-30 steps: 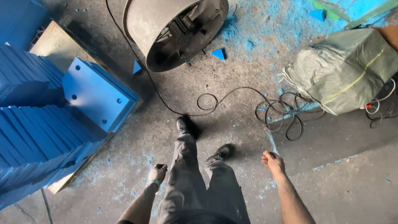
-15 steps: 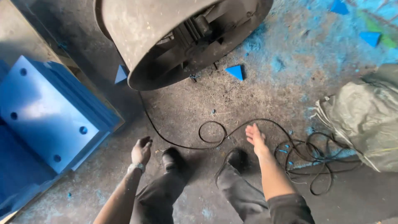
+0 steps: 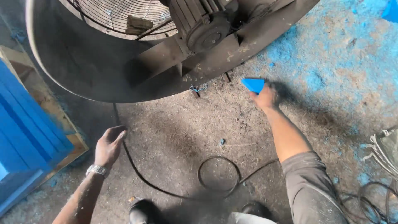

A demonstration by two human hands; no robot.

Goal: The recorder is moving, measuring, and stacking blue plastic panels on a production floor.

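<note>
Right hand [image 3: 265, 97] stretched forward, fingers at the blue wedge [image 3: 253, 84] lying on the floor just below the fan [image 3: 124, 62] rim; grip on it can't be told. Left hand [image 3: 108, 145] hangs free, fingers loosely apart, holding nothing, just above the black cable [image 3: 141, 178] that loops across the dusty floor. Blue panels [image 3: 25, 137] at left

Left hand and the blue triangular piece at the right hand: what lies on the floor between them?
In the head view, mostly bare, dusty concrete floor separates the left hand from the blue triangular piece. Only the black cable runs right beside the left hand.
</note>
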